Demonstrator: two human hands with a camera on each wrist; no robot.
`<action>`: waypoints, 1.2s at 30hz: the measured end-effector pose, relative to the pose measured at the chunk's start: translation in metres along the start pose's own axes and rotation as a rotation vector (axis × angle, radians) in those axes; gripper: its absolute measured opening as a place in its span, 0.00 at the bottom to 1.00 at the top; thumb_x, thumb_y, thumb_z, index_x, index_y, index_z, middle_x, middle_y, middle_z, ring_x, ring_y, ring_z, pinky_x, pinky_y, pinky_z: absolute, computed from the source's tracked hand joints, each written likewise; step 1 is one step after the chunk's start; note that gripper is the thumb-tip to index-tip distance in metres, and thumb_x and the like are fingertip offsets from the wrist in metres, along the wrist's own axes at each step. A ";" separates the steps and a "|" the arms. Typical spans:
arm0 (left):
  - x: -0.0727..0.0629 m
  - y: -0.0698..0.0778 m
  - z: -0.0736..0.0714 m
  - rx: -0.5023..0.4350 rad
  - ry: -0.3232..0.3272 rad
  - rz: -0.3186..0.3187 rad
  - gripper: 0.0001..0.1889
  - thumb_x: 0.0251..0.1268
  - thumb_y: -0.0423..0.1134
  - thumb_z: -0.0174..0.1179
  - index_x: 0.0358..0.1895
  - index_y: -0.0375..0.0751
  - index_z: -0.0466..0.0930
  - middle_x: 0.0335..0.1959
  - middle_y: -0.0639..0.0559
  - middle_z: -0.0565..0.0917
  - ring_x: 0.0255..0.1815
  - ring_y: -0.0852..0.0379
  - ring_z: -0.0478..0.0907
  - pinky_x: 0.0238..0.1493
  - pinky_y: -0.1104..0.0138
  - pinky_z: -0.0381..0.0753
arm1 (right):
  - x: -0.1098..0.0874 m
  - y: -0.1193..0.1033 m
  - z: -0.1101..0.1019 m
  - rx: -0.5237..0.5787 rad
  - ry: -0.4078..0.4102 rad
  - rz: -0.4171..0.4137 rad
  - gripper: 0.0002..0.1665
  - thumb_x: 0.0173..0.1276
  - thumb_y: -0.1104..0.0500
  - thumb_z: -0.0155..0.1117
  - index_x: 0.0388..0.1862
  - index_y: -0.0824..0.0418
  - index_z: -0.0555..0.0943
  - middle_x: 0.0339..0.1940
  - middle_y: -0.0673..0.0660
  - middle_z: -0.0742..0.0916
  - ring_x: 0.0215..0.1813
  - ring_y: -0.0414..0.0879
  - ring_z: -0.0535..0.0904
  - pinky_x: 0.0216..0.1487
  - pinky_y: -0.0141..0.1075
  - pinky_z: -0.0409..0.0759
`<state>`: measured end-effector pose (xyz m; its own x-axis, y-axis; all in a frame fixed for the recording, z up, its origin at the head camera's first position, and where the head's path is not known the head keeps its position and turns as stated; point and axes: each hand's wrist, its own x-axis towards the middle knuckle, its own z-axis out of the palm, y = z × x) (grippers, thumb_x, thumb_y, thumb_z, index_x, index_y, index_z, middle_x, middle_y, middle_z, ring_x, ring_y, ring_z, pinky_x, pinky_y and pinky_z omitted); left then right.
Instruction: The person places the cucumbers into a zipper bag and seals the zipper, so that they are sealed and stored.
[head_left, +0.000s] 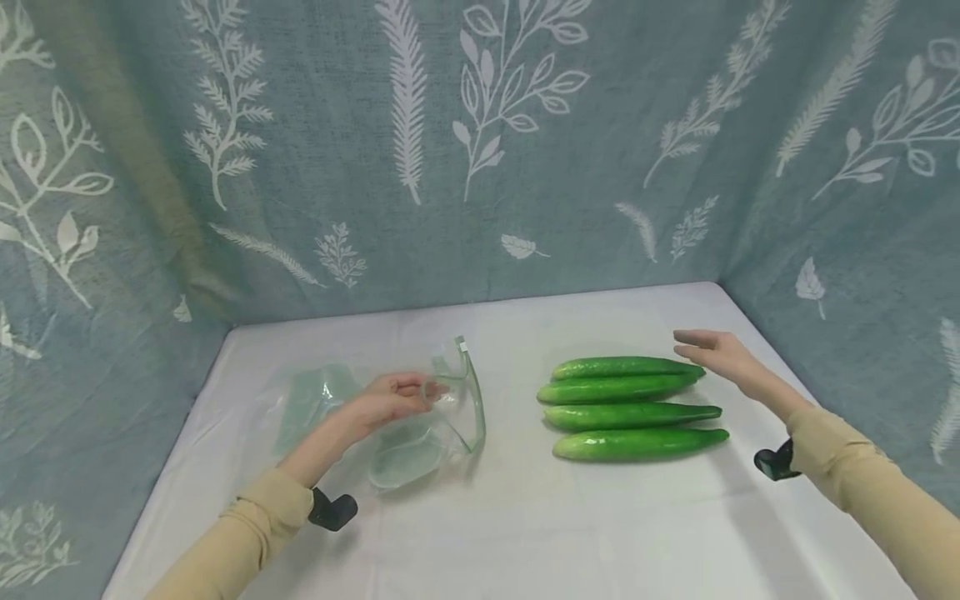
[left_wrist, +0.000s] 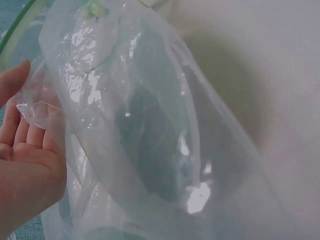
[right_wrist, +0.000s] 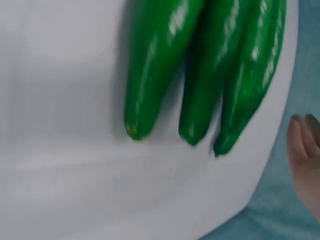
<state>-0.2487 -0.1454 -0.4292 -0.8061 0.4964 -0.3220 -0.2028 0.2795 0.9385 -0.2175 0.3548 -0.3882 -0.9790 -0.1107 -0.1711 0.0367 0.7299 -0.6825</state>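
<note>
A clear plastic zip bag [head_left: 405, 458] with a green-tinted strip [head_left: 477, 400] along its mouth is partly raised off the table, its mouth spread toward the right. My left hand [head_left: 390, 400] holds it near the mouth; in the left wrist view, clear film crosses between the thumb and fingers of that hand [left_wrist: 30, 145]. Several green cucumbers [head_left: 637, 417] lie side by side to the right of the bag. Above their tapered right ends hovers my right hand [head_left: 716, 354], fingers extended and holding nothing. The right wrist view shows that hand [right_wrist: 307, 165] apart from the cucumbers [right_wrist: 160, 65].
A white-covered table [head_left: 495, 533] carries everything. More clear greenish plastic [head_left: 315, 400] lies beneath and left of my left forearm. A blue-green curtain [head_left: 450, 250] with white leaf prints stands behind the table and at both sides.
</note>
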 end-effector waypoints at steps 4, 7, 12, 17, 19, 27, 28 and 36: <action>-0.002 -0.001 0.000 -0.001 0.003 -0.014 0.23 0.56 0.28 0.60 0.58 0.30 0.73 0.54 0.51 0.82 0.51 0.62 0.78 0.55 0.68 0.76 | 0.002 0.011 -0.012 0.010 -0.038 0.011 0.39 0.75 0.46 0.46 0.72 0.73 0.56 0.71 0.76 0.61 0.70 0.72 0.59 0.67 0.59 0.63; -0.002 -0.001 0.000 0.001 0.001 -0.015 0.23 0.56 0.29 0.60 0.58 0.31 0.73 0.55 0.50 0.82 0.52 0.62 0.77 0.56 0.66 0.75 | 0.003 0.020 -0.019 0.022 -0.044 0.019 0.39 0.75 0.48 0.45 0.72 0.74 0.53 0.71 0.77 0.59 0.70 0.72 0.58 0.67 0.58 0.64; -0.003 -0.002 -0.002 0.000 -0.007 -0.007 0.22 0.57 0.29 0.59 0.58 0.31 0.73 0.55 0.49 0.82 0.53 0.59 0.78 0.56 0.65 0.76 | 0.004 0.030 -0.024 0.049 -0.022 0.046 0.38 0.76 0.51 0.44 0.72 0.76 0.51 0.71 0.79 0.58 0.69 0.73 0.56 0.67 0.59 0.63; -0.002 -0.003 -0.003 -0.014 -0.027 0.001 0.21 0.58 0.28 0.59 0.57 0.32 0.74 0.54 0.50 0.82 0.56 0.56 0.77 0.56 0.67 0.76 | 0.005 0.040 -0.021 0.013 -0.001 0.098 0.36 0.76 0.54 0.44 0.71 0.78 0.52 0.70 0.80 0.59 0.69 0.74 0.57 0.67 0.59 0.64; -0.003 -0.002 -0.002 -0.016 -0.031 0.000 0.21 0.58 0.29 0.59 0.57 0.32 0.74 0.56 0.47 0.81 0.57 0.56 0.76 0.57 0.67 0.76 | 0.005 0.044 -0.020 -0.013 -0.007 0.111 0.35 0.76 0.55 0.45 0.70 0.78 0.53 0.69 0.80 0.59 0.69 0.74 0.57 0.66 0.60 0.64; -0.001 -0.002 -0.002 -0.030 -0.022 -0.018 0.22 0.59 0.29 0.59 0.58 0.33 0.73 0.58 0.49 0.80 0.54 0.62 0.78 0.56 0.68 0.77 | 0.010 0.054 -0.009 -0.098 0.007 0.089 0.31 0.71 0.61 0.50 0.68 0.77 0.59 0.67 0.80 0.63 0.65 0.75 0.62 0.63 0.62 0.66; -0.001 -0.002 -0.002 -0.034 -0.021 -0.021 0.22 0.58 0.28 0.60 0.58 0.33 0.73 0.58 0.49 0.81 0.53 0.63 0.78 0.56 0.69 0.77 | 0.011 0.054 -0.007 -0.108 0.014 0.082 0.31 0.70 0.62 0.51 0.67 0.77 0.60 0.67 0.80 0.64 0.65 0.76 0.62 0.62 0.62 0.67; 0.000 -0.004 -0.001 -0.057 -0.021 -0.032 0.22 0.57 0.28 0.60 0.58 0.34 0.74 0.54 0.56 0.82 0.50 0.66 0.79 0.53 0.71 0.78 | 0.018 0.061 0.009 -0.168 0.059 0.090 0.29 0.67 0.65 0.54 0.66 0.74 0.64 0.66 0.80 0.65 0.63 0.76 0.64 0.60 0.62 0.68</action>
<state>-0.2480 -0.1473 -0.4331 -0.7872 0.5049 -0.3540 -0.2603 0.2483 0.9330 -0.2307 0.3919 -0.4393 -0.9836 -0.0038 -0.1803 0.0952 0.8380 -0.5373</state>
